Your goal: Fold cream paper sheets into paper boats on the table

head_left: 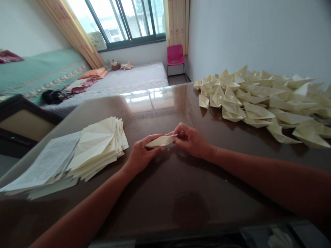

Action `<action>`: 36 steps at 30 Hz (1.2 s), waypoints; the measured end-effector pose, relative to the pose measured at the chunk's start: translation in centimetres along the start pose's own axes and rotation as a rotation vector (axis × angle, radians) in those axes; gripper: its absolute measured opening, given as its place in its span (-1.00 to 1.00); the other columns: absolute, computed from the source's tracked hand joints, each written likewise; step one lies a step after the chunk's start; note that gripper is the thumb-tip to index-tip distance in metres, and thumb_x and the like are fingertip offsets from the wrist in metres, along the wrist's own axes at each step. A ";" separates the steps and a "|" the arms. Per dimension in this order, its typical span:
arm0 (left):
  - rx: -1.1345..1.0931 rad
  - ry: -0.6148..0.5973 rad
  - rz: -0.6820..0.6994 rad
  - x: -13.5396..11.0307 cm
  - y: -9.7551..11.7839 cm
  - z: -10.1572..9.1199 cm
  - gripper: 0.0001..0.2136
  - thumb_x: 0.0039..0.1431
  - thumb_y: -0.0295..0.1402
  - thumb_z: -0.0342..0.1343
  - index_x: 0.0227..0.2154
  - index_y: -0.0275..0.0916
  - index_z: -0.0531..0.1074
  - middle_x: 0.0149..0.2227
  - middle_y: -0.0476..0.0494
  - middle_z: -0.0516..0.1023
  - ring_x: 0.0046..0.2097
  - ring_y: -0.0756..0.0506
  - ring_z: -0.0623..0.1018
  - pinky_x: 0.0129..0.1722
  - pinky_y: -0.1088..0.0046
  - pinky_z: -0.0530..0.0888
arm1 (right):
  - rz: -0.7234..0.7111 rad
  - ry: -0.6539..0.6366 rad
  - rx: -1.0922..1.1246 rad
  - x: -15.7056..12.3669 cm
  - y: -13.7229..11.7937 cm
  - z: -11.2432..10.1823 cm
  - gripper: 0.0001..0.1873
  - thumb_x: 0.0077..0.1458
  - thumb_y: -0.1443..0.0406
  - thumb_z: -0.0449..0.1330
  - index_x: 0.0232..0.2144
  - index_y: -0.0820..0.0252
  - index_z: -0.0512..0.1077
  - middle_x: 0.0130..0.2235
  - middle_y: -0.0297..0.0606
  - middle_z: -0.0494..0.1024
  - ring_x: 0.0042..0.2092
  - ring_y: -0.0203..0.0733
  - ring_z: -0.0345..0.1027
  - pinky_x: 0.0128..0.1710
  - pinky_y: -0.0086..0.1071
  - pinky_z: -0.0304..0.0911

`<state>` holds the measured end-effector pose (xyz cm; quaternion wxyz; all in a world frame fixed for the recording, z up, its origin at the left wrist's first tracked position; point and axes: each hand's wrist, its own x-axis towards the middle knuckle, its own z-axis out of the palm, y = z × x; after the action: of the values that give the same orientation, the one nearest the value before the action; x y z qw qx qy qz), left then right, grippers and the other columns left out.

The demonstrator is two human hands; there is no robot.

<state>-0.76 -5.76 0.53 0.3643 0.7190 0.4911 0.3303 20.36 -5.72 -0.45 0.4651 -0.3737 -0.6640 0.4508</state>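
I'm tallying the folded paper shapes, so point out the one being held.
The folded paper shape between the left hand and right hand; those in the heap lie untouched on the right of the table.

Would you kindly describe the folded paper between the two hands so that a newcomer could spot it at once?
On the glossy brown table, find the left hand and right hand near the middle. Between them is the slim, cream folded paper. Unlike the stacked sheets to the left and the heaped paper shapes to the right, it alone is held.
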 end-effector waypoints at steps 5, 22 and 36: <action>-0.064 0.085 -0.043 0.1 0.2 -0.3 -0.64 0.01 -0.16 0.25 -0.18 -0.29 0.53 -0.34 -0.10 0.62 -0.35 -0.05 0.56 -0.33 0.54 0.47 | 0.082 -0.027 0.179 0.3 0.0 0.0 -0.84 0.04 0.29 0.18 -0.38 0.12 0.22 -0.27 -0.32 0.57 -0.37 -0.31 0.41 -0.37 -0.43 0.31; 0.042 0.028 -0.006 -0.4 0.9 0.5 -0.73 0.04 -0.16 0.20 -0.30 -0.24 0.60 -0.36 -0.05 0.64 -0.33 -0.09 0.57 -0.32 0.52 0.47 | 0.072 -0.189 -0.173 -0.1 0.2 -0.3 -0.84 0.04 0.24 0.21 -0.37 0.24 0.48 -0.49 -0.38 0.48 -0.43 -0.34 0.30 -0.43 -0.50 0.18; 0.146 -0.066 0.118 1.5 -1.1 0.0 -0.66 0.09 -0.05 0.08 -0.23 -0.20 0.50 -0.38 -0.03 0.57 -0.42 -0.05 0.51 -0.39 0.51 0.44 | 0.017 -0.101 -0.308 0.6 1.1 0.3 -0.86 0.09 0.24 0.17 -0.39 0.22 0.44 -0.50 -0.43 0.41 -0.44 -0.37 0.22 -0.40 -0.51 0.13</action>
<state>-0.82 -4.08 -0.20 0.3069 0.7819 0.4583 0.2906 20.03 -4.92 -1.39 0.3645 -0.4230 -0.7447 0.3655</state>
